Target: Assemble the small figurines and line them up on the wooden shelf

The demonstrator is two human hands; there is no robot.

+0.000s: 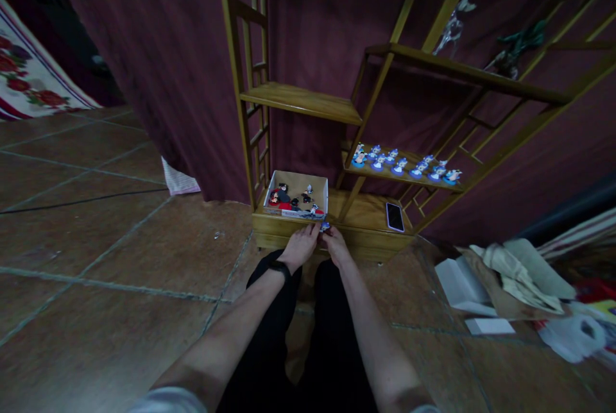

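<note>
Between my two hands, at the front edge of the low cabinet [366, 238], is a small blue-and-white figurine [325, 227]. My left hand [302, 244] closes its fingertips on one side of it, and my right hand [335, 245] grips the other side. Just beyond them an open cardboard box [320, 186] rests on the cabinet top, holding several small red, black and white figures [283, 196]. On the shelf [385, 174] up and to the right stand several similar blue-and-white figurines [399, 166] in rows.
A phone [394, 216] lies on the cabinet's right part. Higher up are a bare wooden shelf [303, 102] and a dark green ornament [522, 47]. White boxes [464, 285], cloth [520, 275] and plastic wrapping [572, 336] lie on the floor at right. A purple curtain [168, 67] hangs at left.
</note>
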